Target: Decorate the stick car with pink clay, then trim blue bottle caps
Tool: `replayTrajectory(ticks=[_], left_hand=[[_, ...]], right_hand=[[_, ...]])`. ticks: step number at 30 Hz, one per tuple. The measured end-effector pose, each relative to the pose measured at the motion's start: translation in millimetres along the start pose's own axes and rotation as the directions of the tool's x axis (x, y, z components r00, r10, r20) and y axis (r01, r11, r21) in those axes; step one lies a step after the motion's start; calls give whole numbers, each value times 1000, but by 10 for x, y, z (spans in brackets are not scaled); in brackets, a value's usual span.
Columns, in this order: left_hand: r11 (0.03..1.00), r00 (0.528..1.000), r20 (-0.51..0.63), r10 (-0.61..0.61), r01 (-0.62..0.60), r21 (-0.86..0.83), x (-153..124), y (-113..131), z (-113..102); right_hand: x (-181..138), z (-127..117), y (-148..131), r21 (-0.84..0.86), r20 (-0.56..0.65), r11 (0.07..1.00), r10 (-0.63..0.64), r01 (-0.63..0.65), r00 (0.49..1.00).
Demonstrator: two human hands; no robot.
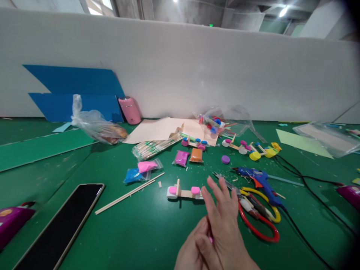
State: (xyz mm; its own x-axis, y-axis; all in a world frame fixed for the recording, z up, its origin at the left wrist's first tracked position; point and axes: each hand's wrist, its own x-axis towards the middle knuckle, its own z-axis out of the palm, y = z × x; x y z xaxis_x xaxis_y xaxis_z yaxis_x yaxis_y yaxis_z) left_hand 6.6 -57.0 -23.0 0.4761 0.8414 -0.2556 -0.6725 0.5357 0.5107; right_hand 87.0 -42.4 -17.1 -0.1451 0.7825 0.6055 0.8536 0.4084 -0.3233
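Note:
My left hand [191, 245] is curled, with a small bit of pink modelling clay [210, 239] showing between it and the other palm. Over it lies my right hand [225, 221], its fingers stretched out and slightly apart, its palm against the left one. The hands hide most of the clay. Just beyond the fingertips stands a small wooden-stick model car [185, 193] with white wheels and pink clay pieces; the fingers partly cover its right end. An open packet of pink clay [147, 166] lies on a blue clay packet [133, 175].
Right of my hands are red-handled pliers [258, 225], yellow-handled pliers [277, 213] and a blue glue gun [260, 180] with its cord. Two sticks [129, 193] and a phone [60, 225] lie left. Behind are finished-looking cars [194, 142], bundled sticks [157, 147] and a pink canister [129, 110].

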Motion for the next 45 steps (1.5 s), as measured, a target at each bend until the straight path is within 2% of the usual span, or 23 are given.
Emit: replayTrajectory(ticks=[2, 5, 8, 12, 19, 26, 29, 32, 40, 45], left_hand=[[1000, 999, -36, -28, 28, -6, 25, 43, 74], [990, 993, -85, -78, 67, -126, 66, 111, 133], [967, 988, -147, -41, 3, -253, 85, 188, 124], [961, 982, -188, -25, -28, -274, 91, 302, 105], [957, 983, -180, -39, -15, -290, 103, 352, 128], [955, 989, -146, -30, -15, -296, 43, 358, 103], [949, 990, -141, -30, -16, -313, 54, 356, 106], [943, 987, -155, -48, -6, -331, 67, 361, 115], [950, 981, -192, -36, -26, -312, 27, 296, 90], [926, 980, -189, -67, -10, -378, 55, 271, 78]], right_hand=[[-22, -10, 14, 24, 22, 999, 41, -41, 999], [-63, -62, 17, 139, 41, 988, 56, -61, 998], [-104, -151, 66, 241, 2, 970, 40, -40, 999], [-199, -177, 135, 218, -5, 976, 16, -14, 1000], [-311, -56, 71, 131, 23, 988, -83, 80, 996], [-302, -98, 52, 67, 66, 992, -109, 104, 992], [-278, -120, 44, 112, 91, 991, -83, 72, 992], [-261, -135, 31, 156, 65, 986, -71, 60, 995], [-247, -159, -5, 117, 68, 989, -101, 92, 993], [-229, -160, 17, 309, 123, 951, -65, 24, 990]])
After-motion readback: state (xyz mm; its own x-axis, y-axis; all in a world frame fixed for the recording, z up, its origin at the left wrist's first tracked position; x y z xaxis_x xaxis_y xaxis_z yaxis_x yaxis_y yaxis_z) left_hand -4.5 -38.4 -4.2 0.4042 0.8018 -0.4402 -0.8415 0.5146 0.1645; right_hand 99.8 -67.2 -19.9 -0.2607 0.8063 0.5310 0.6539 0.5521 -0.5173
